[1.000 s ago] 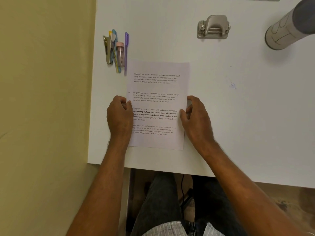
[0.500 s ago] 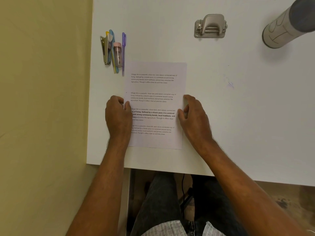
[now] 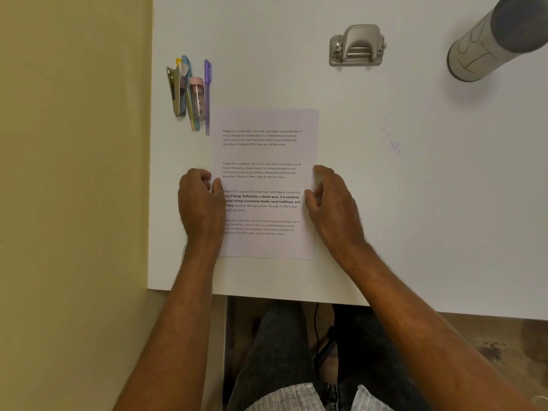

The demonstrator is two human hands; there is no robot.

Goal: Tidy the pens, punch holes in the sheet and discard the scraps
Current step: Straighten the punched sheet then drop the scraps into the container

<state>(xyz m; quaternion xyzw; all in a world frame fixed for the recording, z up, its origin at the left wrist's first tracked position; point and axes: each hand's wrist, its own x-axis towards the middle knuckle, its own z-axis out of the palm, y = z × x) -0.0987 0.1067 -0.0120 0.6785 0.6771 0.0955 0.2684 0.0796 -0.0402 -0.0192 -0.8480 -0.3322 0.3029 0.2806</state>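
Sheet (image 3: 267, 179) flat, left hand (image 3: 201, 209) and right hand (image 3: 335, 209) fingers seemingly pinching its sides; pens (image 3: 192, 93), punch (image 3: 357, 47) beyond.

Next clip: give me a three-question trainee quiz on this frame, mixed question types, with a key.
1. True or false: the hole punch sits on the sheet.
2. Which item lies nearest the sheet's top left corner? A) purple pen B) hole punch C) grey cylinder
3. Fill in: the left hand and right hand rest at the sheet's ____ edges.

Key:
1. False; it stands apart on the table, beyond the sheet's top edge.
2. A
3. Side (left and right)
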